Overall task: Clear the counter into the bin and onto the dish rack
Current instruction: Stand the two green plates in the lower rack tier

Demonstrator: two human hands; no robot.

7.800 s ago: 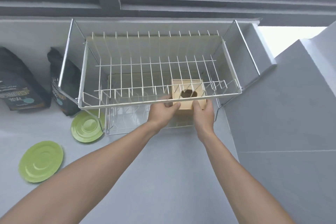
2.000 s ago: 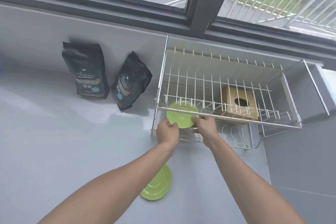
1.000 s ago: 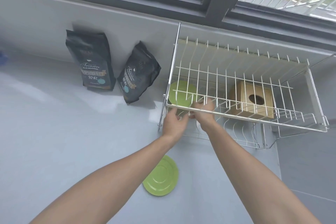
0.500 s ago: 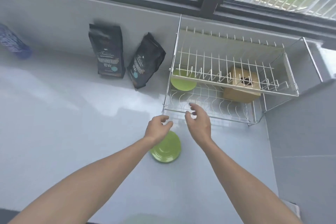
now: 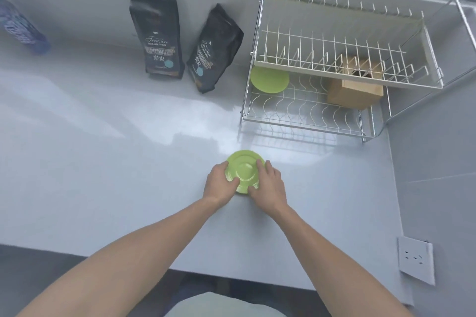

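Grey counter (image 5: 108,152) carries green plate (image 5: 244,170), two bags (image 5: 159,36), rack (image 5: 309,110), perhaps a bottle (image 5: 22,27).

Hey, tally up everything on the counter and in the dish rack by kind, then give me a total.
Green plates: 2, one in the dish rack, one on the counter between the left hand and right hand
Black coffee bags: 2
Wooden box: 1
Blue bottle, blurred: 1
Total: 6

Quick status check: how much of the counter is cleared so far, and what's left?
Done: one green plate and the wooden box sit on the lower tier of the white wire dish rack. In hand: the left hand and right hand grip a second green plate. Left: two black coffee bags, blue packet.
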